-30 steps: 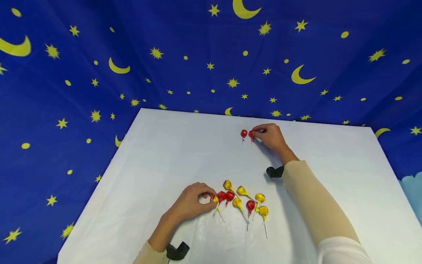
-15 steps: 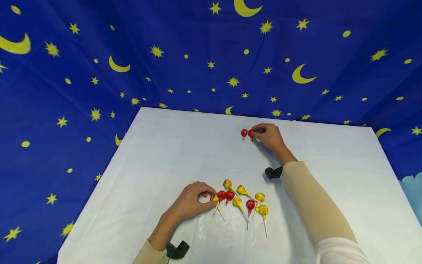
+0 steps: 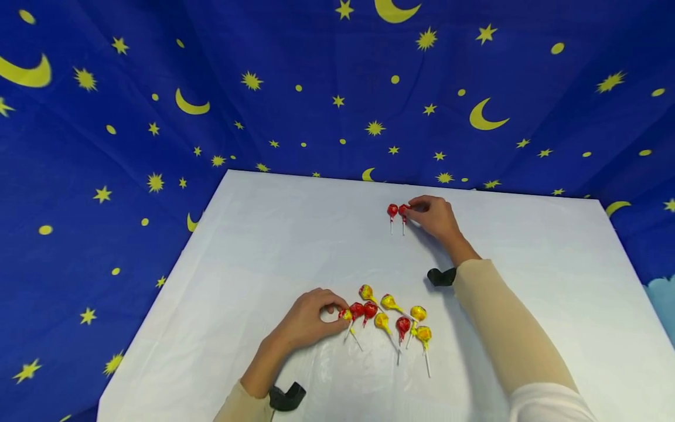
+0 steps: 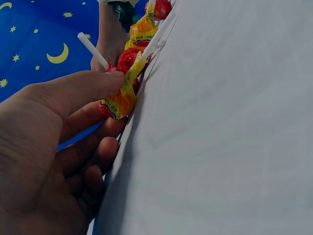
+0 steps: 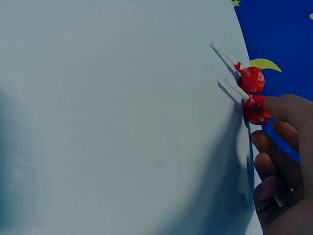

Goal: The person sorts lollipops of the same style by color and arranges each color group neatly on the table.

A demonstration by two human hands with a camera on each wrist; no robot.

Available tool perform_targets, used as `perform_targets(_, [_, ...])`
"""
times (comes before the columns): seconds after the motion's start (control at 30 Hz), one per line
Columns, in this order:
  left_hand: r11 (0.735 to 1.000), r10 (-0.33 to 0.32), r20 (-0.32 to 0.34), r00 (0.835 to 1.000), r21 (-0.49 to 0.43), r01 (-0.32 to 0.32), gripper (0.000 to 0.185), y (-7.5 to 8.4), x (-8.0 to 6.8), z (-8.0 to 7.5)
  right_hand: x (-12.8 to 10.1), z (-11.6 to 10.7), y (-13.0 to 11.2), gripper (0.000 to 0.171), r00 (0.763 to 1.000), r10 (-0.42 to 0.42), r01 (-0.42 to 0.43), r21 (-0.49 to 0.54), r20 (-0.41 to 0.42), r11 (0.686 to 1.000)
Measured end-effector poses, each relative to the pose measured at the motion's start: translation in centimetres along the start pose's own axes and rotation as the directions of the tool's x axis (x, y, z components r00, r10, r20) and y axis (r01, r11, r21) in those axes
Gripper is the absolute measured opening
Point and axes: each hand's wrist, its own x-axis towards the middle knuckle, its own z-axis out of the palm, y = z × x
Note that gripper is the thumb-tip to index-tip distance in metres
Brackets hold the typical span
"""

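At the far side of the white table, a red lollipop is pinched at its wrapped head by the right hand, thumb and fingertips curled onto it, while the stick lies flat on the tabletop and points back toward the person. Just beside it, on its left, a second red lollipop is laid parallel, the two heads close together; in the right wrist view the pair is seen side by side with the sticks running the same way. Nearer the person, a yellow-wrapped lollipop is gripped by the left hand, thumb pressed over the wrapper and the fingers curled beneath it. That sweet is held at the left edge of a loose cluster of red and yellow lollipops, spread on the table with sticks angled toward the near edge. Behind the table, a blue backdrop printed with yellow stars and moons is hung.
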Motion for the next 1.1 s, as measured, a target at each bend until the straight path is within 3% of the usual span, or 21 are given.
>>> perform_targets(0.33, [1.0, 0.012, -0.005, 1.0, 0.013, -0.012, 0.021, 0.1, 0.4, -0.3, -1.5, -0.9, -0.8, 0.035, 0.998, -0.044, 0.044, 0.006, -0.054, 0.999])
perform_targets(0.67, [0.999, -0.031, 0.004, 1.0, -0.009, 0.031, 0.02, 0.0, -0.7, 0.4, -5.4, -0.5, -0.6, 0.035, 0.994, -0.101, 0.101, -0.007, -0.045, 0.995])
perform_targets(0.9, [0.999, -0.04, -0.004, 0.999, -0.025, 0.04, 0.02, 0.0, -1.2, 0.6, -7.7, 0.1, -1.2, 0.027, 0.997, -0.068, 0.066, -0.052, -0.042, 0.996])
perform_targets(1.1, [1.0, -0.011, -0.012, 1.0, -0.017, 0.011, 0.02, 0.3, -0.5, 0.5, -8.9, -0.5, -2.1, 0.026, 0.996, -0.051, 0.044, -0.097, -0.077, 0.994])
